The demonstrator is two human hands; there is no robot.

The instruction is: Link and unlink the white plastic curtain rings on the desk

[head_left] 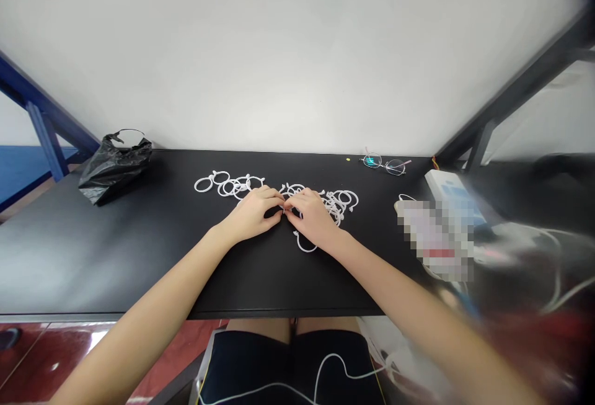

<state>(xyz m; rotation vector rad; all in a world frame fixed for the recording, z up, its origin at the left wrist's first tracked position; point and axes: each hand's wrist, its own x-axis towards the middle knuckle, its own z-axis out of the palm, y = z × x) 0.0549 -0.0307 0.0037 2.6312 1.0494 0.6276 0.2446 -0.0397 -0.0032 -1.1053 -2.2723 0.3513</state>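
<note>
My left hand (pixel 255 211) and my right hand (pixel 312 216) meet over the middle of the black table (pixel 260 281). Their thumbs and fingertips are pinched together around a white plastic ring, mostly covered by the fingers. To the left lies a group of white rings (pixel 203 185), some overlapping, next to my left hand. More white rings (pixel 344 197) are heaped behind and beside my right hand; some are open, with small knobs at their ends. One open ring (pixel 307 250) lies nearer to me, partly under my right hand.
A black plastic bag (pixel 114 169) stands at the back left. Eyeglasses (pixel 395 167) lie near the wall on the right. A white box (pixel 453 191) and a blurred-out flat object (pixel 434 237) lie to the right. A white cable (pixel 344 358) crosses my lap.
</note>
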